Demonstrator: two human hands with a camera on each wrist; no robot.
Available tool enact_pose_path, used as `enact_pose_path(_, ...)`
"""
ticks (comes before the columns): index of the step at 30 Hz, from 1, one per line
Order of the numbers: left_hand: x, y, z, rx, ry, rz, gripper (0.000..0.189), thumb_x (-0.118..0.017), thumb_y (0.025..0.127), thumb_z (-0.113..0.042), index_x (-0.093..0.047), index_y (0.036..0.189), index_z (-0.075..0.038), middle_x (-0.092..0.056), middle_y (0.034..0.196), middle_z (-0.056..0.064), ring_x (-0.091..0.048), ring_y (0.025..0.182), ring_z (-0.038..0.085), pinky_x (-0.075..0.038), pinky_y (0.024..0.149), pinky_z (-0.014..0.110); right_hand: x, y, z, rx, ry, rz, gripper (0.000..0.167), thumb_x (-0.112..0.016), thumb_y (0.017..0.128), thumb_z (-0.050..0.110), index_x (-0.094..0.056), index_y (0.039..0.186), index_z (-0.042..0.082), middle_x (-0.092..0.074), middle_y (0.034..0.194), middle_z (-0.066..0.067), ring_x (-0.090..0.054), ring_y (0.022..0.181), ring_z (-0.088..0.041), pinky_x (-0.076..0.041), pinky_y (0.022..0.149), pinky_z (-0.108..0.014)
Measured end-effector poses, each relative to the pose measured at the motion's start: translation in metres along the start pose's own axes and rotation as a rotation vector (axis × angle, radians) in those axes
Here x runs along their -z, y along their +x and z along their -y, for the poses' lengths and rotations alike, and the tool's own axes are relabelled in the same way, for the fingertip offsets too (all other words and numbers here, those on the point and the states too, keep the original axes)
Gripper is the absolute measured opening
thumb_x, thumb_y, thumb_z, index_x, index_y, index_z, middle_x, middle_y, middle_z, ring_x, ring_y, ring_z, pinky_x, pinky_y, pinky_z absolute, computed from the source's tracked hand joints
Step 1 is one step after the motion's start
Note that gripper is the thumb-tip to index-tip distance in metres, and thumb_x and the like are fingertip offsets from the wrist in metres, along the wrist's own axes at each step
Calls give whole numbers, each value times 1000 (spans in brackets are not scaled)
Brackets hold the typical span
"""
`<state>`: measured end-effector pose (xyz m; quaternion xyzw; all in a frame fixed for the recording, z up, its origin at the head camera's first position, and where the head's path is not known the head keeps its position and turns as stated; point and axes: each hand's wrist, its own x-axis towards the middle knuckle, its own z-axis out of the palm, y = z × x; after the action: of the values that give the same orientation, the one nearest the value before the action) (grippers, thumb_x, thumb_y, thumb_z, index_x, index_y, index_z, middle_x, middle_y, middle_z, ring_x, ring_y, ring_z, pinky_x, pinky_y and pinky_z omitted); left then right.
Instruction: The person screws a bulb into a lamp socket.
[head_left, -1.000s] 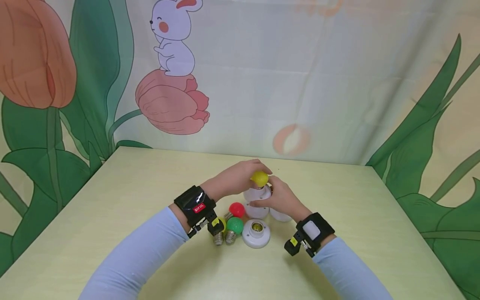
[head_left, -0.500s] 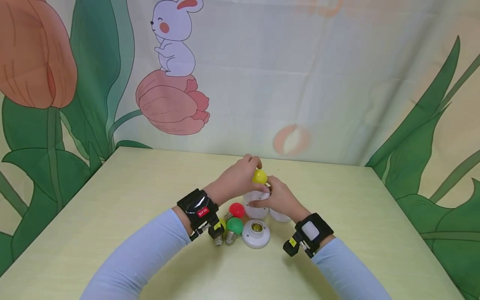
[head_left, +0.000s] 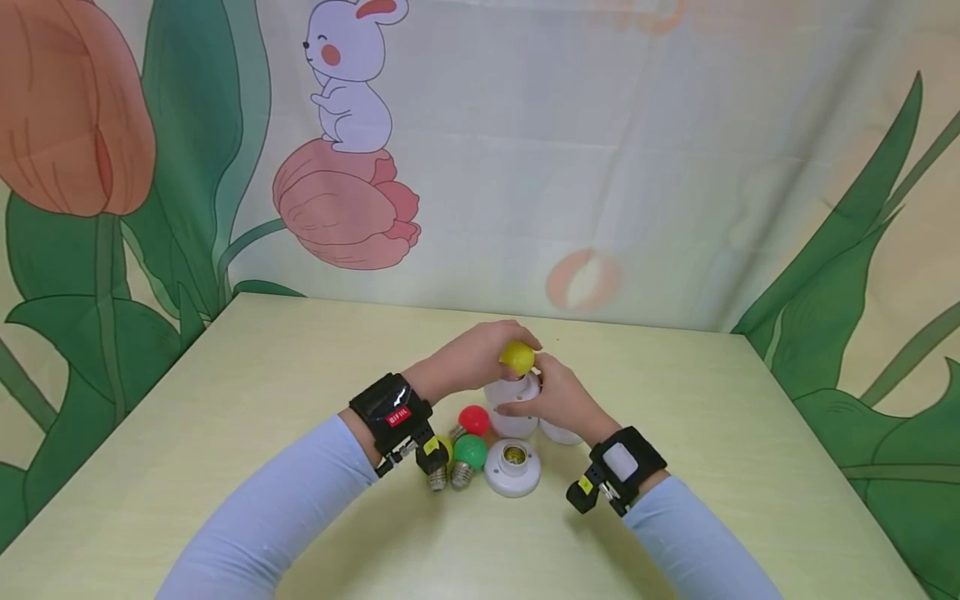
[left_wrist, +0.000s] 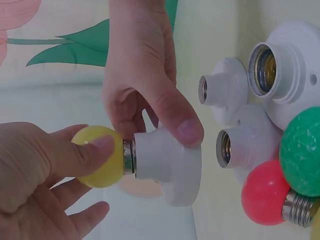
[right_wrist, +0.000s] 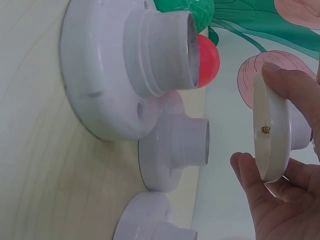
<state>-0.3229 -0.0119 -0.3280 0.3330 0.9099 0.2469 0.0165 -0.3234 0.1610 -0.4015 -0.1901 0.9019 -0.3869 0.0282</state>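
Note:
My left hand (head_left: 476, 354) pinches a yellow light bulb (left_wrist: 102, 172) between thumb and fingers. The bulb's metal screw base (left_wrist: 129, 156) sits partly inside the socket of a white lamp holder (left_wrist: 177, 175), with some thread still showing. My right hand (head_left: 566, 400) grips that lamp holder by its round base, thumb on one side and fingers on the other. Both are held up above the table. From the right wrist, the holder's hollow underside (right_wrist: 265, 135) shows, while the bulb is out of sight there.
Below, a white lamp holder (head_left: 512, 482) stands socket up at the front, with more behind it, partly hidden by my right hand. To its left lie a red bulb (head_left: 474, 418), a green bulb (head_left: 470, 451) and another yellow bulb (head_left: 448, 448). A printed curtain (head_left: 675, 167) hangs behind the table.
My left hand has turned back and forth at the bulb: half a second ago its fingers were raised and thumb lower, now they curl over the bulb again. The right hand stays nearly still.

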Motion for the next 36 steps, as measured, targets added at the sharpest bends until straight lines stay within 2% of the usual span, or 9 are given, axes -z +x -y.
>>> enact_pose_path(2, 0, 0, -1, -5, -7, 8, 66, -75, 81, 1, -50, 140, -14, -49, 142, 7, -50, 126, 24, -47, 102, 34, 0, -1, 0, -5, -9, -7, 67, -85, 73, 36, -50, 127, 16, -59, 122, 0, -58, 104, -19, -52, 90, -37)
enact_pose_path(5, 0, 1, -3, 35, -14, -20, 83, -81, 78, -12, -36, 149, -13, -37, 149, 14, -44, 131, 29, -46, 102, 36, 0, -2, 1, -1, -10, -9, 64, -85, 73, 36, -53, 124, 16, -59, 117, -1, -58, 102, -19, -52, 89, -37)
enact_pose_path(9, -2, 2, -4, 141, 23, -100, 85, -84, 74, -37, -41, 140, -5, -42, 130, 18, -50, 111, 28, -53, 90, 31, 1, -2, 4, -9, -11, -2, 59, -85, 73, 36, -56, 121, 19, -59, 112, -1, -57, 100, -19, -51, 88, -38)
enact_pose_path(12, -3, 2, -3, 182, 69, -119, 74, -83, 73, -44, -50, 126, -3, -47, 113, 13, -52, 96, 24, -55, 78, 25, 1, -2, 5, -20, -11, -2, 58, -84, 73, 37, -57, 120, 19, -58, 113, -1, -57, 101, -19, -51, 89, -39)
enact_pose_path(17, -4, 2, -2, 170, 96, -95, 61, -81, 75, -43, -55, 114, -5, -51, 102, 8, -55, 86, 19, -53, 70, 21, 2, -4, 6, -26, 9, -2, 59, -85, 72, 36, -56, 121, 19, -58, 114, -2, -57, 103, -20, -51, 90, -39)
enact_pose_path(27, -1, 2, -4, 70, 6, -43, 43, -79, 80, -7, -64, 120, -7, -59, 116, 6, -55, 102, 20, -52, 92, 27, 1, -4, 3, -19, 31, 9, 66, -84, 74, 34, -51, 128, 18, -58, 123, 0, -57, 106, -19, -51, 92, -37)
enact_pose_path(31, 1, 1, -6, 71, -13, -12, 60, -77, 79, 1, -56, 134, -11, -57, 132, 6, -55, 117, 23, -49, 99, 32, 1, -5, 2, -4, 19, 0, 66, -85, 73, 34, -51, 128, 16, -59, 122, -1, -58, 106, -20, -51, 93, -39)
enact_pose_path(33, 1, 2, -7, 86, -13, -14, 73, -80, 77, -4, -47, 142, -12, -52, 140, 8, -52, 124, 25, -46, 103, 35, 2, -6, 2, -3, 15, -5, 65, -85, 73, 34, -52, 126, 16, -60, 119, -2, -58, 104, -20, -51, 91, -39)
enact_pose_path(36, 0, 3, -8, 130, 7, -47, 85, -84, 75, -20, -39, 146, -9, -49, 138, 14, -53, 120, 26, -49, 99, 34, 3, -6, 2, -7, 10, -11, 61, -85, 73, 35, -54, 122, 17, -60, 112, -2, -58, 99, -19, -51, 88, -37)
